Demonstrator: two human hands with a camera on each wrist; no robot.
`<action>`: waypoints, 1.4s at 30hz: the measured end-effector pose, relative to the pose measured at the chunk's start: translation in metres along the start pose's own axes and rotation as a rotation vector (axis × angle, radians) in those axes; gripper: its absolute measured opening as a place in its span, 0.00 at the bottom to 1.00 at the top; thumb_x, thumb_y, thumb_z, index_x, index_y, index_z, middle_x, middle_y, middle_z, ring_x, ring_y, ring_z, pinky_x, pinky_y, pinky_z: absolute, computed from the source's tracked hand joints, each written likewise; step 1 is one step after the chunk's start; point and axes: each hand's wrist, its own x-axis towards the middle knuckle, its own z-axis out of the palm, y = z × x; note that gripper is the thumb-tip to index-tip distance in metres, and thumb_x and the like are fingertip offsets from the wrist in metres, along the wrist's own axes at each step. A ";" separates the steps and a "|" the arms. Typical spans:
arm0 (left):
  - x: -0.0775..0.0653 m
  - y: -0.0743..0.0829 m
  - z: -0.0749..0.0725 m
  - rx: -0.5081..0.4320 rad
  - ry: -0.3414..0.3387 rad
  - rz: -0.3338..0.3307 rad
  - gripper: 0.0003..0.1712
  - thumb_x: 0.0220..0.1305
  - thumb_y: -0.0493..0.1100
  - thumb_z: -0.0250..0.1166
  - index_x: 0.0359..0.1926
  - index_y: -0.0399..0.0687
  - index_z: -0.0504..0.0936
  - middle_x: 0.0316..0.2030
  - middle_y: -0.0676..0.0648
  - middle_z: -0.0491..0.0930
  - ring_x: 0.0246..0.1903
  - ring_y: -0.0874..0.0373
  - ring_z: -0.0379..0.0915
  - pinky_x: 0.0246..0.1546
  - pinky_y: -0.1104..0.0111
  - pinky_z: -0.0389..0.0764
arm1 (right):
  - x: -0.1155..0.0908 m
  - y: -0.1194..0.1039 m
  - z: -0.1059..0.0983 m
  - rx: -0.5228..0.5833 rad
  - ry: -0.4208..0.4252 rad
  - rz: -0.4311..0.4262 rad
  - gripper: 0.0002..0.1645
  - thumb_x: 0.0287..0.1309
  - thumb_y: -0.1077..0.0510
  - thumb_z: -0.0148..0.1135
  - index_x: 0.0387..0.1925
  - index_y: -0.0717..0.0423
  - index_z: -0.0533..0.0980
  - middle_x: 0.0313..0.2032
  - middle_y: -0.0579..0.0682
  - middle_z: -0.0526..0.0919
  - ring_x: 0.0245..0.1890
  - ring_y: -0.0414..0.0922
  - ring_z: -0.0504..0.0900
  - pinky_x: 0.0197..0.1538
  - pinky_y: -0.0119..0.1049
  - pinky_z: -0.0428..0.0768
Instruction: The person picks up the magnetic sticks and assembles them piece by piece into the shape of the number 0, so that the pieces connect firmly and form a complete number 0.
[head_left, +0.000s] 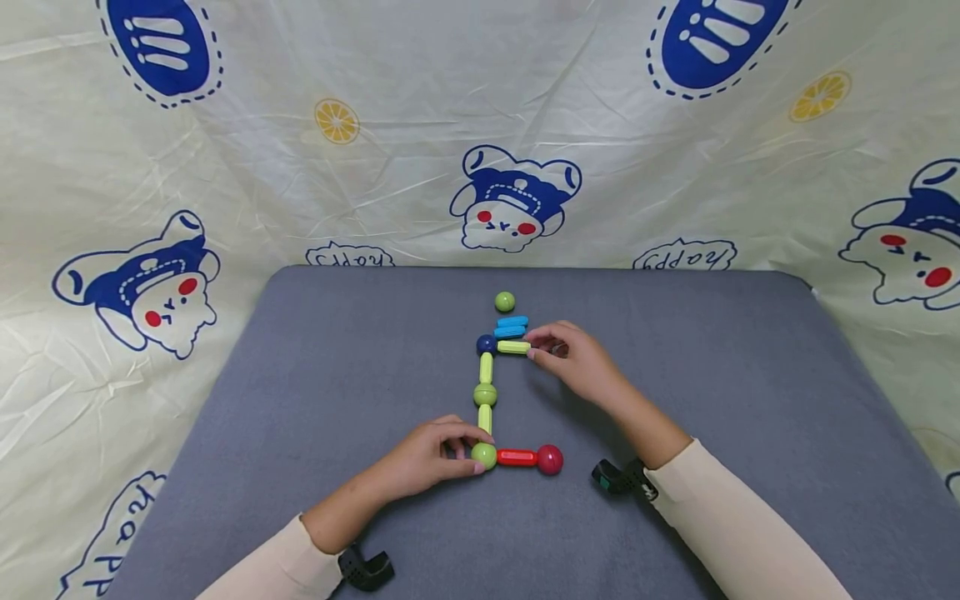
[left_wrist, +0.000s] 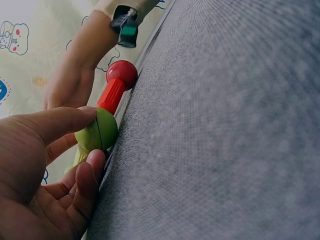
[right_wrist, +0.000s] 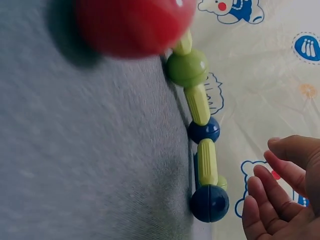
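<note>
A jointed chain of balls and short rods lies on the cloth. At its near corner my left hand (head_left: 438,450) pinches a green ball (left_wrist: 97,131) between thumb and fingers. From that ball a red rod (head_left: 517,457) leads right to a red ball (head_left: 551,460). Yellow rods (head_left: 487,367) and a second green ball (head_left: 485,394) run away from me to a dark blue ball (head_left: 487,344). Another yellow rod (head_left: 513,347) points right from there. My right hand (head_left: 573,357) hovers by its end; the right wrist view shows another dark blue ball (right_wrist: 209,203) there, apart from the loosely bent fingers.
Two light blue rods (head_left: 512,326) lie just beyond the chain's far end, with a loose green ball (head_left: 505,302) behind them. A grey cloth (head_left: 360,358) covers the table. Behind it hangs a printed pale sheet (head_left: 405,192). Each wrist wears a black camera mount (head_left: 366,571).
</note>
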 end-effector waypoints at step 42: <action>0.000 0.000 -0.001 -0.010 0.003 0.019 0.17 0.62 0.45 0.73 0.53 0.59 0.86 0.40 0.52 0.79 0.36 0.65 0.74 0.39 0.73 0.78 | 0.083 0.010 0.018 -0.296 -0.215 0.090 0.14 0.66 0.57 0.65 0.50 0.58 0.85 0.48 0.59 0.81 0.47 0.52 0.79 0.52 0.46 0.78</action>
